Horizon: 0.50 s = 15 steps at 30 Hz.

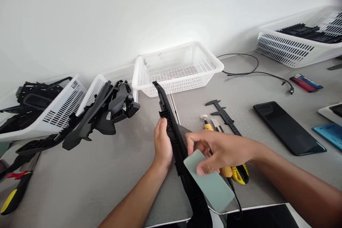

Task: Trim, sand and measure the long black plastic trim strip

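Note:
A long black plastic trim piece (177, 139), ribbed on the side facing me, slants from the white basket down to the bottom edge. Wrapped around its left side is my left hand (162, 142), with the fingers partly hidden behind it. My right hand (213, 149) pinches a pale green flat rectangular piece (211, 185) with rounded corners, thumb on its face. The green piece overlaps the trim piece's right edge; whether they touch I cannot tell. Behind my right hand are a yellow-handled tool (207, 125), a dark caliper (224, 114) and a yellow-and-black cutter handle (240, 174).
A white basket (177, 87) stands by the wall. Baskets of black parts flank it: a left basket (61, 114), another with trim pieces (93, 124), and a right basket (285, 50). A cable (256, 73), lighters (307, 82), black phone (288, 128) and screwdriver (17, 192) lie around.

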Motion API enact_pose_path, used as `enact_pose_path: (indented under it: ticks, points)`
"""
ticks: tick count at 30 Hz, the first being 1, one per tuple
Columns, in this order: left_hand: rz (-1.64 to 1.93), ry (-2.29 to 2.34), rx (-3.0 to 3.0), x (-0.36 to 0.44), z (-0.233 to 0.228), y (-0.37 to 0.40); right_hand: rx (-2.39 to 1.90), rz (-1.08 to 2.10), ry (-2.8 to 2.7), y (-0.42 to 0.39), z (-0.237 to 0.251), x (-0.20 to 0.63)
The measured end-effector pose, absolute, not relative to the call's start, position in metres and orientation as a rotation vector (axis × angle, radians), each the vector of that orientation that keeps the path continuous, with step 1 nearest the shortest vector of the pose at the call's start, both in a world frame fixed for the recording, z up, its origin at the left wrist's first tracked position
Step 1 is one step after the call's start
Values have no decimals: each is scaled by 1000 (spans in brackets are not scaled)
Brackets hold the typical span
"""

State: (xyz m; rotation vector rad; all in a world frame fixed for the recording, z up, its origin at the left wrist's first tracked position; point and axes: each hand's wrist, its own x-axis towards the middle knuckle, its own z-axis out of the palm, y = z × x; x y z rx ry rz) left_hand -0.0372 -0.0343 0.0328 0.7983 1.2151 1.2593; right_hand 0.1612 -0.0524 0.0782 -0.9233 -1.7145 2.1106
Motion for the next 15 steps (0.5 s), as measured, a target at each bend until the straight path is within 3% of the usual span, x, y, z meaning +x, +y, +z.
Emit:
enact_pose_path:
  ticks: [7, 15]
  points:
    - [1208, 1255, 730, -35, 39, -32, -710, 2411, -1803, -56, 72, 165]
    - [1133, 1127, 663, -29, 51, -32, -949, 1757, -1330, -31, 71, 182]
